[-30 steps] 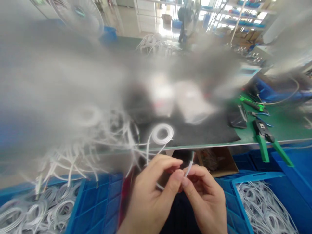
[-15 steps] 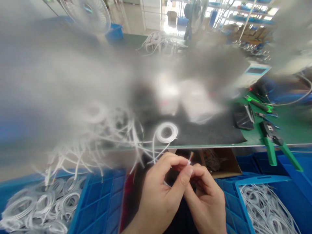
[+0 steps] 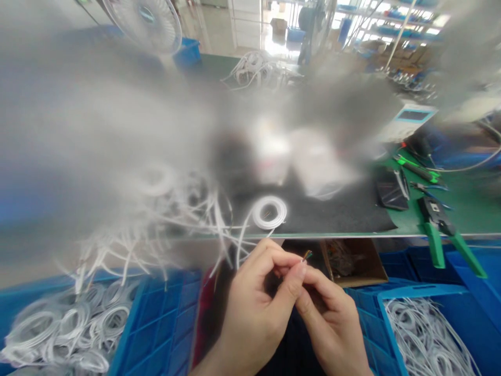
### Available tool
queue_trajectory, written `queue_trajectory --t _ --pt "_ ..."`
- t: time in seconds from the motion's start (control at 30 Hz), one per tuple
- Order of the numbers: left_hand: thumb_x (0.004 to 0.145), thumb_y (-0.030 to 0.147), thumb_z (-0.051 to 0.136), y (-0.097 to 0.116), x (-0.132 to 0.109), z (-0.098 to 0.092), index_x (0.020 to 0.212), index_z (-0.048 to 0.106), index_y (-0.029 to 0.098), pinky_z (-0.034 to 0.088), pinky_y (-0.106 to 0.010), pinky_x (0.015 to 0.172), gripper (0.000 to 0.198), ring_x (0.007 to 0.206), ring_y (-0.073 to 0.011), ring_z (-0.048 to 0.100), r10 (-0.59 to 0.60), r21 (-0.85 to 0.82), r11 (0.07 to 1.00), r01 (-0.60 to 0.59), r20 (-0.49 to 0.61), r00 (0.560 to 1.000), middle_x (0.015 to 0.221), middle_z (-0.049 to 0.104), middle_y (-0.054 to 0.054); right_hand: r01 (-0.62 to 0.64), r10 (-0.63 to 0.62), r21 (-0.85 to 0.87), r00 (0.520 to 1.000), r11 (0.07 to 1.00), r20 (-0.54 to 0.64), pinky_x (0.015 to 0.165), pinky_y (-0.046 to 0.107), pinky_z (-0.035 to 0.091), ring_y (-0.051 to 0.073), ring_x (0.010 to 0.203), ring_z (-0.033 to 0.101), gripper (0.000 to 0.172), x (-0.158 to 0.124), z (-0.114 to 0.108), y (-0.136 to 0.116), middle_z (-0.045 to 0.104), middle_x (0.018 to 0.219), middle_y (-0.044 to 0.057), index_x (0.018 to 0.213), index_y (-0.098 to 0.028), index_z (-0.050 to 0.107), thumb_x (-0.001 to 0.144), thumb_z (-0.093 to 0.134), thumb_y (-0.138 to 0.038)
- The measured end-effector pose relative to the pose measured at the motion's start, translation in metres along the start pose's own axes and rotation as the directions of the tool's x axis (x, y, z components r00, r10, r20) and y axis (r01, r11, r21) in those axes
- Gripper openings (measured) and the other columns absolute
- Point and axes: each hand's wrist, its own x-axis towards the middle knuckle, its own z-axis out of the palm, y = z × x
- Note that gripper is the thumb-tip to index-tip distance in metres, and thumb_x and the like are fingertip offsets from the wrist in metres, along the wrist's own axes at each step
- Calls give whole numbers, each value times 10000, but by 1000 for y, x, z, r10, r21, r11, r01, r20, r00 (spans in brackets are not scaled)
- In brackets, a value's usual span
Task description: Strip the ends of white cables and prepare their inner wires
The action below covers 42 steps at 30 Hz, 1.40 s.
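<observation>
My left hand [image 3: 262, 303] pinches the end of a white cable [image 3: 301, 261] between thumb and index finger. Thin coloured wires [image 3: 307, 255] stick out of that end, leaning up to the right. Against the left thumb and the cable end, my right hand [image 3: 332, 321] is closed, its index finger and thumb drawn together. Most of the held cable is hidden behind my fingers. Just beyond my hands, at the bench edge, lies a coil of white cable [image 3: 256, 219], with a length of it hanging over the edge.
Loose white cables [image 3: 129, 253] hang over the bench edge at left. Blue crates with coiled cables [image 3: 111, 321] and tangled cables [image 3: 426, 334] flank me. Green-handled crimping pliers [image 3: 440, 224] jut over the edge at right, near a black box [image 3: 391, 190]. Below stands a cardboard box [image 3: 364, 266].
The coloured wires have tipped from nearly upright to leaning right, and less of the white jacket shows. Both hands have shifted slightly, staying together at the cable end.
</observation>
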Motion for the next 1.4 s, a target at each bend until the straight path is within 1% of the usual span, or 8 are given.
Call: queue_trajectory --t 0.13,0.3,0.37,0.57,0.77,0.93,1.1,1.4 --pt "1065 168 657 -2 -2 3 964 690 239 488 -260 738 128 815 -132 598 7 20 1000 -7 -41 999 887 592 20 27 -28 -38 999 999 -32 881 260 638 192 942 785 194 -1 -3 -1 828 1092 27 1186 -297 801 1025 736 -211" --pt "1072 153 649 -3 -2 1 977 665 250 492 -261 788 137 858 -126 608 18 30 999 -18 -30 999 923 605 29 55 -86 -168 980 984 -182 849 206 621 147 920 776 168 4 -19 -12 793 1055 -9 1143 -327 778 1030 737 -210" --pt "1063 132 658 -4 -2 1 975 661 252 489 -250 786 148 867 -120 604 33 36 999 -32 -11 999 931 604 32 86 -127 -194 970 977 -209 813 204 612 138 886 759 151 9 -23 -18 774 1054 -5 1121 -318 781 1025 742 -208" --pt "1058 92 648 -4 -7 3 1027 643 245 500 -247 835 156 935 -121 616 67 18 998 -68 69 995 1000 614 18 119 -150 -195 977 974 -151 772 209 580 146 941 714 138 20 -25 -27 742 1056 4 1072 -297 781 1017 743 -177" --pt "1109 159 586 -7 -11 0 1050 615 237 533 -260 769 102 885 -125 620 -30 -119 992 49 161 987 1036 575 -7 92 -110 -168 989 981 -98 730 228 574 163 928 711 128 19 -27 -25 734 1002 3 1022 -290 767 1005 753 -163" --pt "1120 219 595 -9 -12 0 1049 618 246 518 -259 773 79 895 -131 598 -91 -154 981 119 178 980 1028 553 -8 62 -75 -164 994 985 -76 748 232 552 148 882 691 142 19 -28 -24 718 962 -16 995 -295 763 1004 751 -153" --pt "1127 255 596 -7 -12 -1 1052 633 249 478 -243 693 84 815 -113 557 -129 -190 967 167 197 972 1002 543 0 45 -52 -153 998 987 -44 717 236 539 144 848 690 142 21 -30 -26 709 960 -19 992 -299 762 1004 740 -159" --pt "1116 235 613 -7 -13 -3 1024 646 233 470 -256 715 98 839 -128 561 -107 -164 976 141 204 973 985 559 -8 24 -25 -159 1000 987 0 648 233 504 126 722 630 141 25 -34 -26 684 877 -21 913 -259 738 981 726 -136"
